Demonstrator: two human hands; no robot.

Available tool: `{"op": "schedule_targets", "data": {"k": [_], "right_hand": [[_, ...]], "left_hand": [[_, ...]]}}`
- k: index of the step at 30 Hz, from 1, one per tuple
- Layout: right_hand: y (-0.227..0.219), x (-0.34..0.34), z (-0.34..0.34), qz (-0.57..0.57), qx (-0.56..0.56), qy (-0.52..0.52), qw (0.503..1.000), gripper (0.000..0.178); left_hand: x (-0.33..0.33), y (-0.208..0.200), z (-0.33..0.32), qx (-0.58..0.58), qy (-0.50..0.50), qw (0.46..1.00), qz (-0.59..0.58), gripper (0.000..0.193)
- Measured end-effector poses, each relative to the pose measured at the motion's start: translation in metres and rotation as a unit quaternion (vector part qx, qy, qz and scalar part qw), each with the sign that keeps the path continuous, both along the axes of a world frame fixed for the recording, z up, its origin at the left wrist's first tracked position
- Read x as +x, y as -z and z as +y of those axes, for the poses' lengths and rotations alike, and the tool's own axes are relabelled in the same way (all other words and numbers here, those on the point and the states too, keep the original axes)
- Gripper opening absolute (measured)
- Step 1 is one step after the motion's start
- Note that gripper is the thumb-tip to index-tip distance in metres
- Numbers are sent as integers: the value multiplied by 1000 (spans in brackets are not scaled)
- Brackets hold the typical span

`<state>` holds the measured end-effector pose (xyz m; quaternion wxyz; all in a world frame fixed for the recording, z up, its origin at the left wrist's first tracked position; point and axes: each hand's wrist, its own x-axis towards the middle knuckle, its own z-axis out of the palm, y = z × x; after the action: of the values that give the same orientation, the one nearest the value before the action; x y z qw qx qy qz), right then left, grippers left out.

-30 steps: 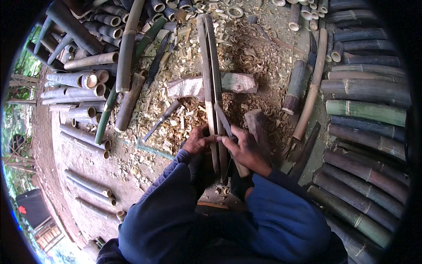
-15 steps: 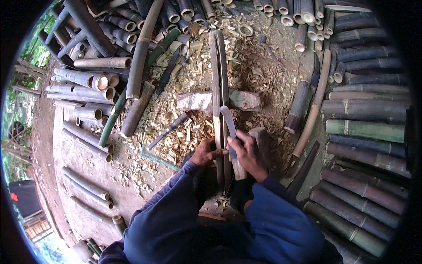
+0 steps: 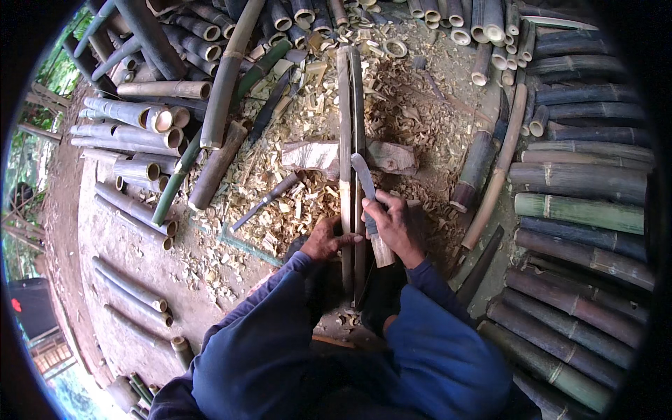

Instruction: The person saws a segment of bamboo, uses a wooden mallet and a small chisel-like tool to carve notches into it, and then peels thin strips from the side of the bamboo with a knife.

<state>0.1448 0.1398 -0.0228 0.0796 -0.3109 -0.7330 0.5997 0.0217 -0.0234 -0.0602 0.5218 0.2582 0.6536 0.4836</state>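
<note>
A long split bamboo pole [image 3: 345, 119] lies lengthwise before me, with a narrow gap between its two halves. It rests across a rough wood block [image 3: 392, 157]. My left hand [image 3: 326, 239] is closed around the near part of the left half, thumb laid across the top. In my right hand [image 3: 397, 225] is a knife [image 3: 365, 175] with a slightly hooked blade and a pale wooden handle [image 3: 381, 252]. The blade points away from me, along the right half of the pole; whether its edge touches the bamboo I cannot tell.
Pale shavings [image 3: 294, 217] cover the ground around the block. A second bladed tool with a dark handle [image 3: 282, 185] lies left of it. Cut bamboo sections [image 3: 581, 206] are stacked along the right, and more bamboo [image 3: 133, 140] is piled at the far left.
My right hand and the knife have moved a little farther away from me along the pole. My left hand stays on the bamboo at nearly the same spot.
</note>
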Motion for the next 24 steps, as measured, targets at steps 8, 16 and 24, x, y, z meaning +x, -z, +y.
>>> {"op": "schedule_targets", "data": {"k": [8,16,24], "right_hand": [[5,-11,-1,46,125,79,988,31],[-25,-140,110,39,16,106,993,53],[-40,-110,176,-27,235,123,964,63]], "left_hand": [[1,-20,10,-36,11,999,-12,50],[-1,-7,3,-26,36,997,66,49],[-6,-8,6,-2,48,995,-83,55]]}}
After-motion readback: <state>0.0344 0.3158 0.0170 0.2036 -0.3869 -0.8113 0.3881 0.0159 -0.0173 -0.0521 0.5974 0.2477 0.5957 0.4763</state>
